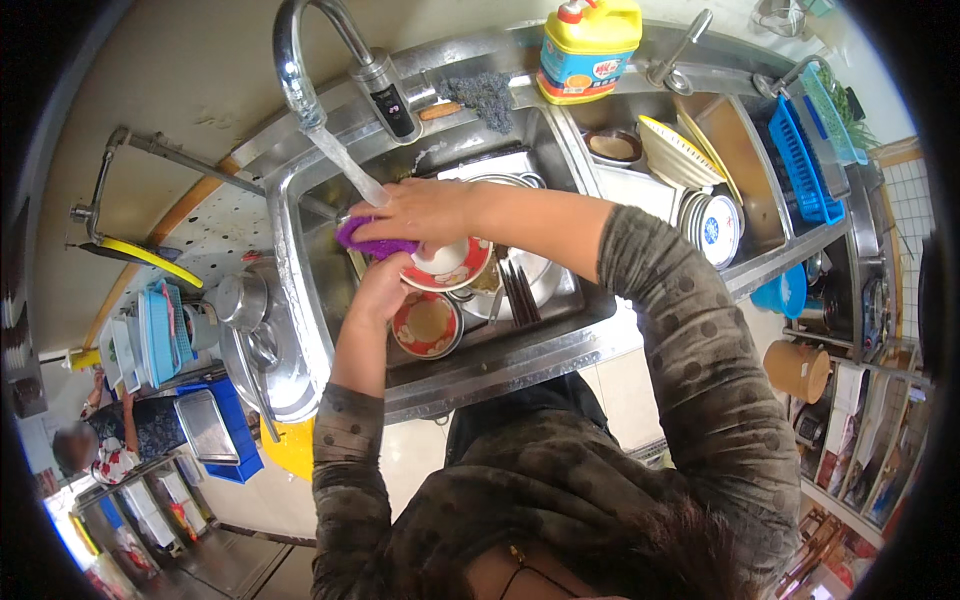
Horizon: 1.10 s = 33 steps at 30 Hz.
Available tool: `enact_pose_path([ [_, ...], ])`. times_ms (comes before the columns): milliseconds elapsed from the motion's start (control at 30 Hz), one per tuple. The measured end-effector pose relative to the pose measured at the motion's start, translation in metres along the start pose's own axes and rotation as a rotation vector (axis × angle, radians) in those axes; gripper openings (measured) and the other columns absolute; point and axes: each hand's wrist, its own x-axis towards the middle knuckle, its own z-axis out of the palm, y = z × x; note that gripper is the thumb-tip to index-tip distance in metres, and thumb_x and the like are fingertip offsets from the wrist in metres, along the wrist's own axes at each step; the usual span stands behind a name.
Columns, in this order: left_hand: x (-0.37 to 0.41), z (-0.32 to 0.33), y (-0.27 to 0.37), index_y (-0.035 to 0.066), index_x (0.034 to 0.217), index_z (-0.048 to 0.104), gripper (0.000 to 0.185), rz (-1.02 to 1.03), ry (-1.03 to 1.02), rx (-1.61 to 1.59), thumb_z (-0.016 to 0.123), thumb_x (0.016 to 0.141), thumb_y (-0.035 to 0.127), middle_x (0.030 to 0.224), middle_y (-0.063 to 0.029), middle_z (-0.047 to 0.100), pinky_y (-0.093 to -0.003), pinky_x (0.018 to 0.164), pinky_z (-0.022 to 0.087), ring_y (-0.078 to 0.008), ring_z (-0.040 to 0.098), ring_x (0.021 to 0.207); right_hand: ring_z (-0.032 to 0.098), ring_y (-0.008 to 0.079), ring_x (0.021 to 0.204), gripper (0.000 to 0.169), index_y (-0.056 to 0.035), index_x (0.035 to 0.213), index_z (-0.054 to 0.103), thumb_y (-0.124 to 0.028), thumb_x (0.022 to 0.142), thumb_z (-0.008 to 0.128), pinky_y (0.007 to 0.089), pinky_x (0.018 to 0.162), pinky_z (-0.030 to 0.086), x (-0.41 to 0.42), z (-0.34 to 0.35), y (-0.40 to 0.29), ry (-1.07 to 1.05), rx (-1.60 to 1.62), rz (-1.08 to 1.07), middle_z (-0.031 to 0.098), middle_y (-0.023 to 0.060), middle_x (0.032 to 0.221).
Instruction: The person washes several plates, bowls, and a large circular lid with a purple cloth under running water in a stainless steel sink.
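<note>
In the left sink basin (306, 262), my left hand (386, 289) holds a white bowl with a red floral pattern (463, 271) by its left side. My right hand (427, 214) presses a purple scrubbing cloth (375, 241) against the bowl's left side. Running water (341, 161) falls from the curved chrome faucet (289, 67) onto the fingers of that hand. Below the held bowl sits another red floral bowl (427, 324) with cloudy liquid inside. Dark chopsticks (519, 292) lean in a metal pot (551, 276), which the bowl and my right arm partly hide.
Grey scouring pads (484, 97) and a yellow detergent jug (589, 52) stand on the back ledge. The adjoining basin holds stacked plates (716, 229) and a ribbed bowl (679, 154). Large metal cookware (262, 337) is left of the sink. Another person (112, 442) is at far left.
</note>
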Motion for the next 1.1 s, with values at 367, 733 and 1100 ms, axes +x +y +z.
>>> enact_pose_path([
  [367, 0.001, 0.025, 0.015, 0.0, 0.139, 0.032, 0.067, 0.696, 0.258, 0.137, 0.037, 0.072, -0.007, 0.131, -0.0159, 0.047, -0.0358, 0.103, 0.038, -0.0253, 0.048, 0.12, 0.063, 0.0158, 0.062, 0.036, -0.006, 0.091, 0.07, -0.035, 0.073, 0.08, 0.032, 0.06, 0.051, -0.009, 0.013, 0.036, 0.378, 1.024, 0.957, 0.067, 0.0074, 0.072],
  [733, 0.021, 0.021, -0.005, 0.003, 0.144, 0.025, 0.067, 0.551, 0.125, 0.105, 0.051, 0.082, 0.001, 0.135, -0.0126, 0.044, -0.0347, 0.102, 0.036, -0.0214, 0.047, 0.12, 0.065, 0.0187, 0.067, 0.022, 0.0011, 0.092, 0.065, -0.013, 0.079, 0.076, 0.0333, 0.058, 0.054, -0.045, 0.04, 0.024, 0.869, 1.428, 0.983, 0.067, 0.0108, 0.077],
  [1100, 0.037, 0.035, 0.045, 0.008, 0.146, 0.021, 0.071, 0.691, 0.349, -0.096, 0.052, 0.083, -0.001, 0.136, -0.0153, 0.041, -0.039, 0.1, 0.041, -0.0269, 0.047, 0.121, 0.065, 0.0205, 0.067, 0.032, -0.0023, 0.09, 0.067, -0.029, 0.076, 0.078, 0.0355, 0.062, 0.052, -0.004, -0.01, 0.061, 0.542, 1.017, 0.885, 0.067, 0.0076, 0.074],
])
